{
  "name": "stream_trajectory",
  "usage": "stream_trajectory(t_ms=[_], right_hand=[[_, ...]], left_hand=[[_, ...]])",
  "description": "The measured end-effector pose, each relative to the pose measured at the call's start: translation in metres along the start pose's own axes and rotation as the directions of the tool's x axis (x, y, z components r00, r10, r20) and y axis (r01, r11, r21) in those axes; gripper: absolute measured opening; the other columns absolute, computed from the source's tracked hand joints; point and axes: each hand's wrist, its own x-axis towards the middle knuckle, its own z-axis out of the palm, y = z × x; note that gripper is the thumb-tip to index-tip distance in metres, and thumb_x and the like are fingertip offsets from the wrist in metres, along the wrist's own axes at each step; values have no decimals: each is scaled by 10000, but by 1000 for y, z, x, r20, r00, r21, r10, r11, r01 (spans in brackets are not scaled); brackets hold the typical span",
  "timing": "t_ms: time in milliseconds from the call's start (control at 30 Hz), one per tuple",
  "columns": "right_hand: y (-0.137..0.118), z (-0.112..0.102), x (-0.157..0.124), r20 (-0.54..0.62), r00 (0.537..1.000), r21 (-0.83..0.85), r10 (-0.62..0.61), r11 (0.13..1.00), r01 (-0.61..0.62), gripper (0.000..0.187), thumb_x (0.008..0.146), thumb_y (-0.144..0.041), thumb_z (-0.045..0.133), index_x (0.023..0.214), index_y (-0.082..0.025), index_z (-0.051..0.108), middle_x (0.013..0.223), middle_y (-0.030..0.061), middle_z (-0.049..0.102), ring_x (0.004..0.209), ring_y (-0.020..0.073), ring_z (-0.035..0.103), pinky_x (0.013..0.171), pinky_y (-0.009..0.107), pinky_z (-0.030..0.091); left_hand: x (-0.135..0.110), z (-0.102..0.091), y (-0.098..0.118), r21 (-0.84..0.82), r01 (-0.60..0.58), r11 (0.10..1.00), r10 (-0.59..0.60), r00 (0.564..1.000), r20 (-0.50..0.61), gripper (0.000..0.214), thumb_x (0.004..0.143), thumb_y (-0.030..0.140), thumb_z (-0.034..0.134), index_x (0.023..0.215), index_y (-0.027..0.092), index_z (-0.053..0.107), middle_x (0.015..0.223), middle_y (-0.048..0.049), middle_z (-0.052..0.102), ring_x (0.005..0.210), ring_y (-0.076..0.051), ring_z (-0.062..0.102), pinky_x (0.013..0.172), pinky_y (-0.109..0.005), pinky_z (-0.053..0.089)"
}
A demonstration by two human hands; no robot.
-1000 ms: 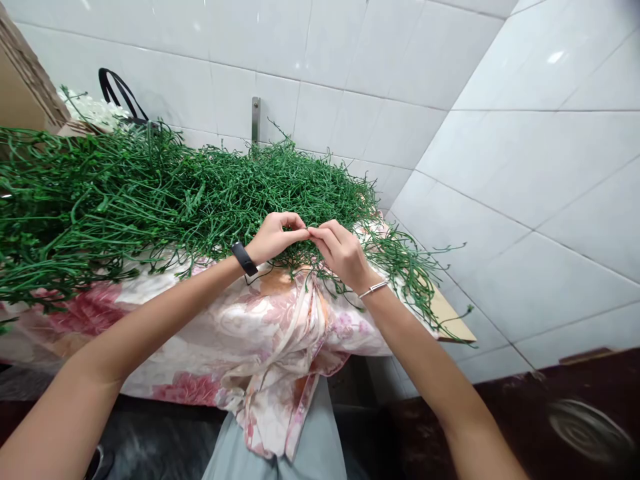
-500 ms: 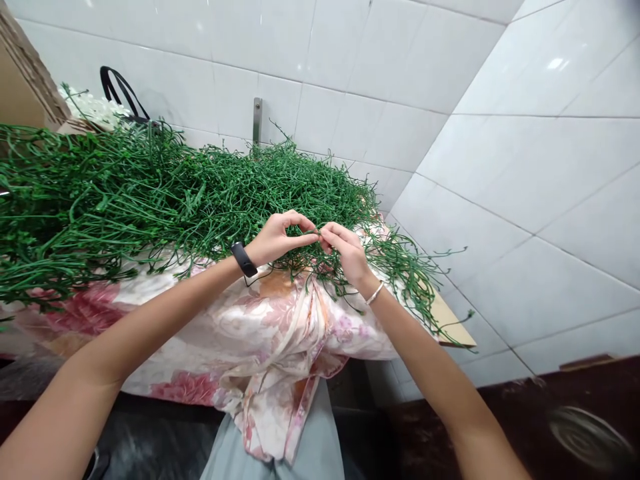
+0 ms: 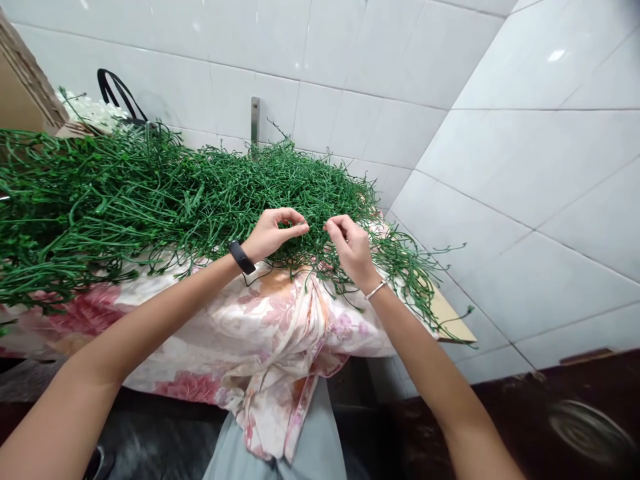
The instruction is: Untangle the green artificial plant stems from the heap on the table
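A big heap of thin green plastic stems (image 3: 150,193) lies on a table covered by a pink flowered cloth (image 3: 240,333). My left hand (image 3: 273,233), with a black band on the wrist, pinches a green stem between thumb and fingertips at the heap's near edge. My right hand (image 3: 353,250), with a thin silver bracelet, is a few centimetres to its right, fingers curled in a pinch on another stem of the heap. The two hands do not touch.
White tiled walls close in behind and to the right. A black-handled bag (image 3: 117,93) with white flowers (image 3: 90,110) stands behind the heap at the back left, beside a cardboard box (image 3: 23,87). The table's bare wooden corner (image 3: 450,317) juts out on the right.
My hands were fingertip to fingertip over one stem; they have drawn apart sideways, the right hand moving right and its wrist turning upward.
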Motion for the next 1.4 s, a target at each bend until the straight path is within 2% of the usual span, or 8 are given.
stream_trajectory(t_ms=[100,300,500,633,767,1000,1200,1400], right_hand=[[4,-2,2,-13,995,77,100,992,-98,186,859,-333,398,826,-184,505,721,3,513,624,100,460,599,255,370],[-3,-4,1,-64,995,-231,-75,971,58,184,794,-249,510,976,-223,533,1013,57,542,1013,210,486,844,388,297],[-12,-4,1,79,984,-95,-162,981,170,92,793,-291,536,848,-217,547,811,-1,621,814,147,566,803,339,325],[-9,-4,2,56,989,-75,-135,987,139,71,787,-274,539,765,-207,545,755,-3,616,758,142,574,776,339,368],[-8,-3,0,47,994,25,-101,995,100,63,795,-265,510,788,-202,510,900,25,611,879,147,571,803,332,421],[-8,5,-5,55,998,185,5,983,-15,81,850,-279,435,897,-215,423,746,-12,512,645,85,542,660,259,459],[-8,5,-4,78,996,59,-42,998,37,146,875,-265,380,952,-217,495,788,19,507,656,98,479,600,255,419],[-4,6,-4,44,979,-97,-201,974,204,137,838,-230,463,963,-204,511,826,31,478,701,105,491,593,249,429]], left_hand=[[0,-1,-1,48,-43,998,45,998,-54,200,664,350,646,716,157,632,781,-37,646,742,-121,556,722,-285,419],[0,0,-3,85,-86,993,92,993,-75,189,652,355,663,706,175,639,797,-32,660,791,-139,561,697,-279,421],[-3,3,-2,-38,-12,999,11,999,-39,240,622,354,687,714,134,659,723,-38,661,647,-110,563,648,-259,434],[-3,4,-1,-85,2,996,-1,1000,13,250,605,347,700,727,133,656,760,-44,672,689,-120,587,695,-272,459],[-4,5,0,-62,-13,998,15,999,31,244,618,327,692,761,133,655,780,-48,671,721,-126,593,723,-280,464],[-4,6,1,-6,-46,999,46,999,-16,212,642,323,674,764,150,652,767,-33,654,689,-108,569,678,-258,447],[-4,9,-3,-78,14,997,-17,999,-29,185,655,318,660,729,149,645,697,-11,626,630,-85,532,634,-244,434],[-4,9,-4,-222,104,969,-112,993,-25,191,609,293,697,708,138,642,675,1,623,612,-76,539,649,-249,447]])
